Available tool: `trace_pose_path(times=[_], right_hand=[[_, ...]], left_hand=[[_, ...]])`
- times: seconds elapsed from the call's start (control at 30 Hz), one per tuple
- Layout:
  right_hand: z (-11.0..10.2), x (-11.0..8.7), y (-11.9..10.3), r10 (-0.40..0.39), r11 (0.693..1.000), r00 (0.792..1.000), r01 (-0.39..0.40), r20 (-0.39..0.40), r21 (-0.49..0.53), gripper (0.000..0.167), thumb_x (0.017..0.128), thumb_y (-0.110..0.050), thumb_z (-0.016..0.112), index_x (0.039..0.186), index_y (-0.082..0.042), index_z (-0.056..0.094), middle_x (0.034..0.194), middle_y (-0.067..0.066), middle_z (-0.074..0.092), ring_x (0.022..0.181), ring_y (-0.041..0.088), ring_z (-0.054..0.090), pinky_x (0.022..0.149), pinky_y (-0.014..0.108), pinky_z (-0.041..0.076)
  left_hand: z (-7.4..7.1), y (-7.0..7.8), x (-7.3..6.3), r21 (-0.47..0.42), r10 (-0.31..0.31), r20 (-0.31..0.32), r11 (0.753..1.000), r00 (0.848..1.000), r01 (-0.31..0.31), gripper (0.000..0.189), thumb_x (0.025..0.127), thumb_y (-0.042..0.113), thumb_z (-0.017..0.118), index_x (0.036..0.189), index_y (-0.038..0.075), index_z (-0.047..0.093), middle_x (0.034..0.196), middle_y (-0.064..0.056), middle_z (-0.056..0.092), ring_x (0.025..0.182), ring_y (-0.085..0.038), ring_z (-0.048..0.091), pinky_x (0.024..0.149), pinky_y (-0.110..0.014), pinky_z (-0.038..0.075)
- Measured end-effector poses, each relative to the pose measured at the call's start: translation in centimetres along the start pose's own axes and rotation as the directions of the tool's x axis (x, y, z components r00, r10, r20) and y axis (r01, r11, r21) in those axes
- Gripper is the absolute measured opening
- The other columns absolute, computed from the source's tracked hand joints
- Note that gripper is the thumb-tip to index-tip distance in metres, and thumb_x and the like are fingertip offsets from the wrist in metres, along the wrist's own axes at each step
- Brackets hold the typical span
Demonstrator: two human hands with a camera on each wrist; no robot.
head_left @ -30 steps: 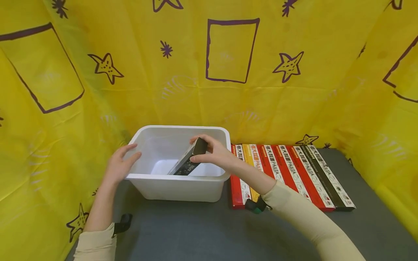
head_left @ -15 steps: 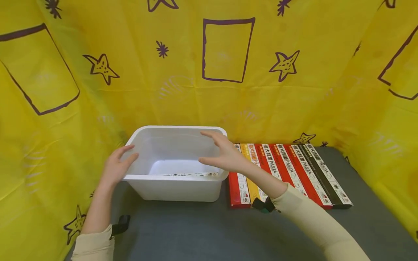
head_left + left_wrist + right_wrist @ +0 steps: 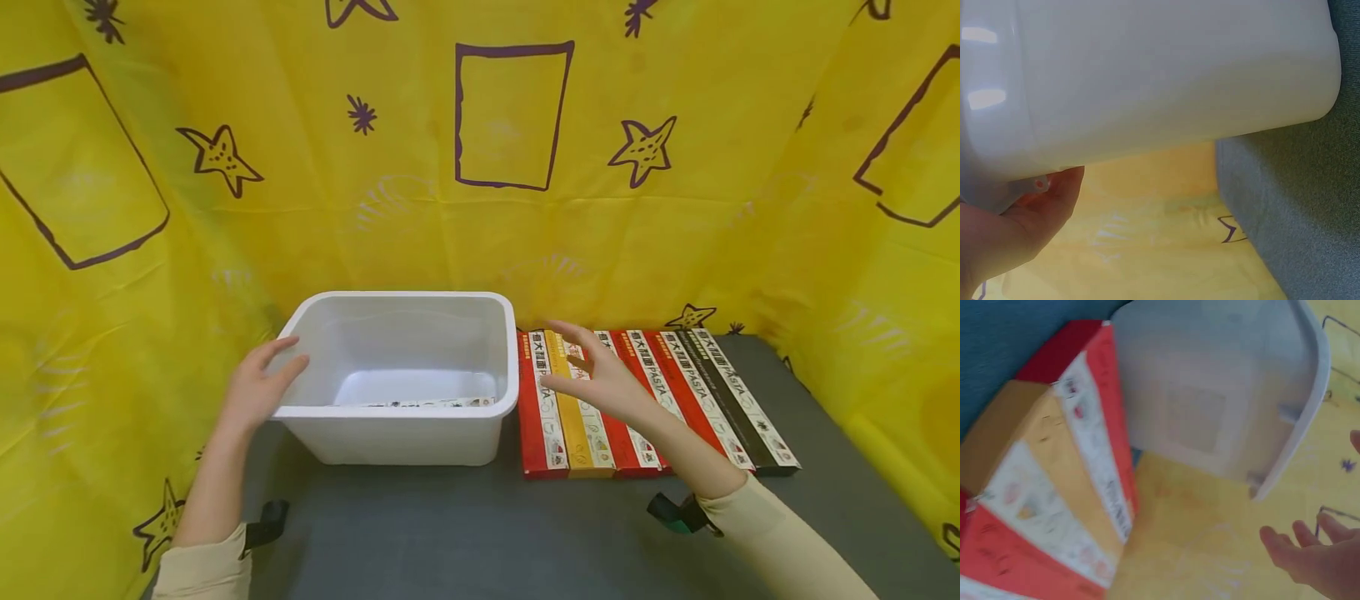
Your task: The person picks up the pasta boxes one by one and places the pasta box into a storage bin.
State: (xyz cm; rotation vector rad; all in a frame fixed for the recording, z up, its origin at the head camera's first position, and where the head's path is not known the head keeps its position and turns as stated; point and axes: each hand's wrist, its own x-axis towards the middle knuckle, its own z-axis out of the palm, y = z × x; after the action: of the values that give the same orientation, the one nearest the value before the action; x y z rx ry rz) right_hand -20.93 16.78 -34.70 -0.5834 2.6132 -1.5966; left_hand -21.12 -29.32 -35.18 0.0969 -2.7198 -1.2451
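Observation:
A white plastic tub (image 3: 405, 437) stands at the left on the grey table. My left hand (image 3: 251, 387) holds its left rim. Some fingers (image 3: 1063, 194) show under the rim beside a small tab in the left wrist view, and in the head view a thumb and finger reach over the inside. Just behind the tub's front rim shows the white printed strip of a pasta box (image 3: 450, 402); the rest of it is hidden. My right hand (image 3: 603, 379) hangs with spread fingers and nothing in them, over a row of red, yellow and black pasta boxes (image 3: 536, 433).
The boxes lie flat side by side to the right of the tub, the black box (image 3: 750, 417) at the far right end. A yellow patterned cloth (image 3: 517, 242) hangs behind and at both sides. The grey table (image 3: 465, 533) extends in front.
My right hand has let go of a black-ended pasta box inside the tub and moved right, out over the row. The box has dropped low behind the front rim. My left hand stays on the rim.

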Motion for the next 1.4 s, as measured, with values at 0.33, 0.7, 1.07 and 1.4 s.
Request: trace_pose_path(times=[0.33,0.7,1.07,1.4], right_hand=[[-2.9,-3.6,5.0,0.104,0.994,0.993,-0.102,-0.052,0.031,0.079,0.088,-0.031,0.074,0.153,-0.020,0.031,0.154,0.010,0.033,0.139,0.037,0.031,0.107,0.061,0.032],[-6.7,-6.5,7.8,0.178,0.984,0.969,-0.180,-0.170,0.006,0.079,0.092,-0.031,0.068,0.155,-0.015,0.023,0.154,0.015,0.032,0.137,0.040,0.032,0.098,0.054,0.043],[-9.6,-8.4,10.5,0.297,0.950,0.936,-0.309,-0.188,-0.039,0.084,0.094,-0.037,0.064,0.157,-0.012,0.014,0.156,0.024,0.023,0.137,0.049,0.022,0.097,0.070,0.032],[-12.7,-11.2,13.5,0.380,0.905,0.902,-0.409,-0.207,-0.119,0.092,0.093,-0.038,0.063,0.155,-0.002,0.005,0.153,0.035,0.015,0.133,0.057,0.020,0.093,0.076,0.027]], left_hand=[[0.1,0.0,-0.3,0.005,0.008,0.018,1.000,1.000,-0.008,0.063,0.100,0.041,0.051,0.146,0.001,0.040,0.152,-0.030,0.029,0.136,-0.052,0.025,0.104,-0.071,0.023],[0.0,-0.2,-0.2,-0.002,0.035,-0.011,0.999,0.999,-0.035,0.061,0.100,0.038,0.053,0.144,-0.002,0.042,0.150,-0.031,0.031,0.136,-0.052,0.026,0.105,-0.069,0.023],[0.1,-0.1,-0.1,0.010,0.028,-0.010,1.000,1.000,-0.028,0.061,0.100,0.039,0.052,0.144,-0.002,0.042,0.150,-0.030,0.031,0.135,-0.052,0.027,0.105,-0.069,0.023],[0.1,-0.3,-0.2,0.016,0.022,-0.010,1.000,1.000,-0.022,0.062,0.100,0.040,0.051,0.145,-0.001,0.042,0.150,-0.031,0.031,0.135,-0.053,0.027,0.103,-0.071,0.024]])
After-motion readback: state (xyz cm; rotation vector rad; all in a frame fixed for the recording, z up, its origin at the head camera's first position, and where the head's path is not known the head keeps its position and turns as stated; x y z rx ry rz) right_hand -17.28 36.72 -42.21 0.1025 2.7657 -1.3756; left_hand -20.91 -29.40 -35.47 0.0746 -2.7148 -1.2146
